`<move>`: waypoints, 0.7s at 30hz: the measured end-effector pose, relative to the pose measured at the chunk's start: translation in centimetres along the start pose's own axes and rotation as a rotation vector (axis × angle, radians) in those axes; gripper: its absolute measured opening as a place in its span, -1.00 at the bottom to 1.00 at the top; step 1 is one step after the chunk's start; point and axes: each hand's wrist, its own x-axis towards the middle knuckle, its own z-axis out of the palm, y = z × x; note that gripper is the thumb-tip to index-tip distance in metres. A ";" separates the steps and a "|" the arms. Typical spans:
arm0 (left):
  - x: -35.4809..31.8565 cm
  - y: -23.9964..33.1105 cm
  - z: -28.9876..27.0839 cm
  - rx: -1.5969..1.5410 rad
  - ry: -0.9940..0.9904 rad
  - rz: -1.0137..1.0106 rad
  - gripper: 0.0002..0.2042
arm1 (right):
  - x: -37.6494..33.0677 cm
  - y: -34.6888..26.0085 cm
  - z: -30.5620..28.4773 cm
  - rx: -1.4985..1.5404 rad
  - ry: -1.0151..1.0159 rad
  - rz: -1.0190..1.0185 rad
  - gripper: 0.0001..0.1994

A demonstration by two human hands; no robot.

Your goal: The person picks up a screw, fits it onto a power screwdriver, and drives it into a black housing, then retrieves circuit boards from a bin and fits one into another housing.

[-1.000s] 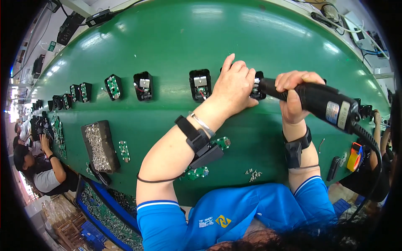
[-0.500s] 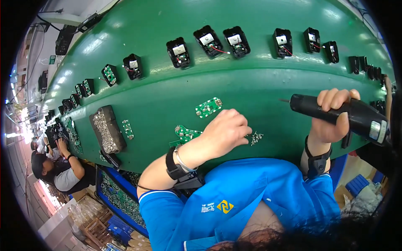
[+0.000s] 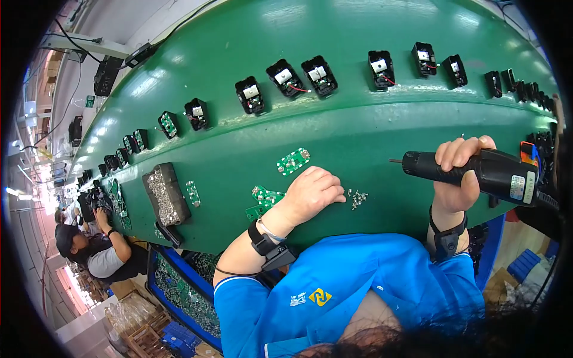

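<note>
Glossy green belt (image 3: 358, 131): left hand (image 3: 310, 194) pinches tiny metal screws (image 3: 358, 198); right hand (image 3: 456, 173) grips black cylindrical screwdriver (image 3: 477, 172).

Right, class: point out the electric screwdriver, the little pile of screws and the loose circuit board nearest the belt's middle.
electric screwdriver (image 3: 477, 173), head view, on its black barrel.
pile of screws (image 3: 357, 197), head view, on the heap's middle.
loose circuit board (image 3: 292, 161), head view, on its green face.

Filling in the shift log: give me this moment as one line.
left hand: reaching at screws | right hand: holding screwdriver | belt: green
</note>
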 end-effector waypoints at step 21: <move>9.2 2.4 2.8 -1.868 0.332 -0.673 -0.73 | 3.8 -3.1 0.6 0.314 -0.013 -0.122 -0.51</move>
